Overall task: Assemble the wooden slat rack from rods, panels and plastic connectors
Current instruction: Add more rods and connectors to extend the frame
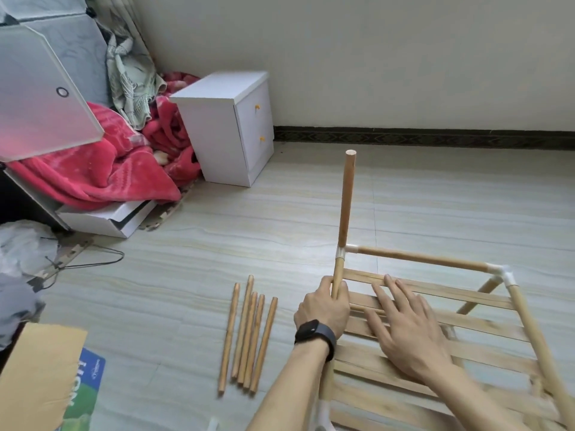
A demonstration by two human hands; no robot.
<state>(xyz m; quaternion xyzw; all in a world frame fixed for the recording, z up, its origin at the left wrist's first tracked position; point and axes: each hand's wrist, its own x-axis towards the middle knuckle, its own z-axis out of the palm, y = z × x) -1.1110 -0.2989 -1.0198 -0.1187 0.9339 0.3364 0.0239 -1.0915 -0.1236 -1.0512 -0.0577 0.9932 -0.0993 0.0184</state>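
A part-built wooden rack lies on the floor at the lower right. Its slat panel [485, 328] sits inside a frame of rods joined by white plastic connectors [341, 252]. One upright rod [348, 197] rises from the near-left connector. A horizontal rod [423, 258] runs right to a second connector [500, 271]. My left hand [323, 309], with a black wristband, grips the rod just below the left connector. My right hand [407, 328] lies flat with straight fingers on the slats. Several loose rods [249, 334] lie side by side on the floor to the left.
A white two-drawer cabinet [230, 126] stands against the wall at the back. A red blanket [102, 163], a translucent plastic panel [40, 98] and a white box [109, 217] crowd the left. A cardboard box [37, 377] sits at the lower left, and a wire hanger [90, 259] lies on the tiled floor.
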